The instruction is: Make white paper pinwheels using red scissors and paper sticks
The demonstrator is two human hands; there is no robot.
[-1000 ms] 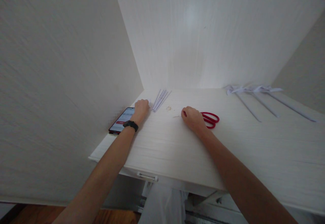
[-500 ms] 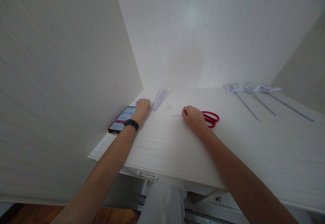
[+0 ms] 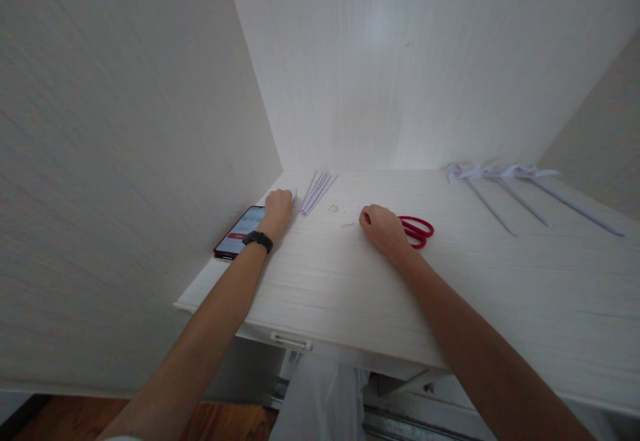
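My left hand, with a dark band on its wrist, rests with curled fingers at the far left of the desk. A bit of white paper shows beside its knuckles; whether the fingers grip it is hidden. Below that hand lies a phone with its screen lit. Several thin white sticks fan out just right of it. My right hand lies on the desk in a loose fist, with nothing visible in it. Red-handled scissors lie beside it, their blades hidden by the hand.
Small pale scraps lie on the white desk between my hands. Three long white stems with ribbon-like paper tops lie at the back right. Panels rise at the left and back. A drawer handle sits on the front edge.
The view has shifted slightly. My left hand has drawn back a little from the sticks, and more white paper shows beside it. My right hand stays in its loose fist.
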